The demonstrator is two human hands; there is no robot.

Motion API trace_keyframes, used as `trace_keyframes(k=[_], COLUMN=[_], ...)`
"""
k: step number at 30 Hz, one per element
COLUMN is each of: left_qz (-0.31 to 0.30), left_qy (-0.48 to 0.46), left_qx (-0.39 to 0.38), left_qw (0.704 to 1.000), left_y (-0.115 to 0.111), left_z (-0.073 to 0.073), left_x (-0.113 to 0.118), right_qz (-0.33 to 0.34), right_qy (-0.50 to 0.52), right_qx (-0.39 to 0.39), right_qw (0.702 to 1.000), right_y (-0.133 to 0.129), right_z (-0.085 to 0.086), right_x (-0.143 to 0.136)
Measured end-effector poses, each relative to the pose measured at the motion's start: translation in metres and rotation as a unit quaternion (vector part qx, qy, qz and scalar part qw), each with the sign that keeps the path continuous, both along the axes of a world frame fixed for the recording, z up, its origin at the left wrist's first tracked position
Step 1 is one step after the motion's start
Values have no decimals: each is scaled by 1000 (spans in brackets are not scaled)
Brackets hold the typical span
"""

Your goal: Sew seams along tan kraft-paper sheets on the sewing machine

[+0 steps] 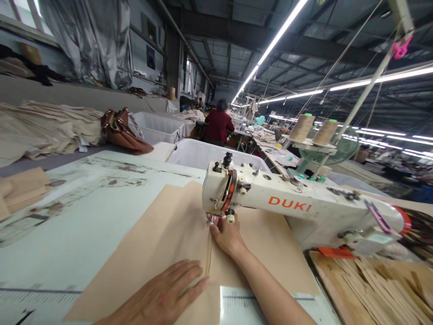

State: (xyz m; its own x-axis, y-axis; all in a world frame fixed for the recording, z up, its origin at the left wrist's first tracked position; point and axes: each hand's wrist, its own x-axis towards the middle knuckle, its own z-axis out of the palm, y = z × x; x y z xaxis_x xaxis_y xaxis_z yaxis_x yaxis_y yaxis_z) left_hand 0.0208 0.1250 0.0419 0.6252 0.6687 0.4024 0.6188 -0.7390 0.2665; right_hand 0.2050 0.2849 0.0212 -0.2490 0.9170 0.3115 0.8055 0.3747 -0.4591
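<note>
A white sewing machine (260,189) with orange lettering stands over a large tan fabric piece (149,239) on a pale green table. My left hand (172,289) lies flat on the fabric at the lower centre, fingers stretched out beside a seam line. Close to the needle, my right hand (228,234) rests on the fabric just right of the seam, thumb and fingers bent together by the presser foot. Whether it pinches the cloth is hidden.
White plastic bins (216,153) stand behind the table. A brown bag (123,131) and stacked fabric (50,126) are at the left. Thread cones (302,127) rise behind the machine. Fabric strips lie on a wooden board (321,271) at right. A person (219,124) in dark red sits farther back.
</note>
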Motion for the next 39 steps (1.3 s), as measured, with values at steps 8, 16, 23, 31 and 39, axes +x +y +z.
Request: trace_keyframes(k=[8, 16, 23, 31, 39], left_qz=[13, 6, 13, 36, 9], left_qy=[31, 42, 64, 118, 98], left_qx=[-19, -37, -111, -265, -177], left_qw=[999, 998, 992, 956, 979], left_y=[-3, 6, 26, 53, 77], left_z=[1, -9, -3, 11, 2], left_x=[-2, -9, -12, -17, -20], right_qz=[30, 140, 148, 145, 128], right_qy=[-31, -53, -46, -1, 1], right_qx=[19, 44, 64, 83, 73], right_qw=[999, 988, 986, 986, 989], right_y=[3, -26, -19, -26, -26], right_z=[6, 7, 7, 13, 11], right_x=[8, 25, 31, 31, 30])
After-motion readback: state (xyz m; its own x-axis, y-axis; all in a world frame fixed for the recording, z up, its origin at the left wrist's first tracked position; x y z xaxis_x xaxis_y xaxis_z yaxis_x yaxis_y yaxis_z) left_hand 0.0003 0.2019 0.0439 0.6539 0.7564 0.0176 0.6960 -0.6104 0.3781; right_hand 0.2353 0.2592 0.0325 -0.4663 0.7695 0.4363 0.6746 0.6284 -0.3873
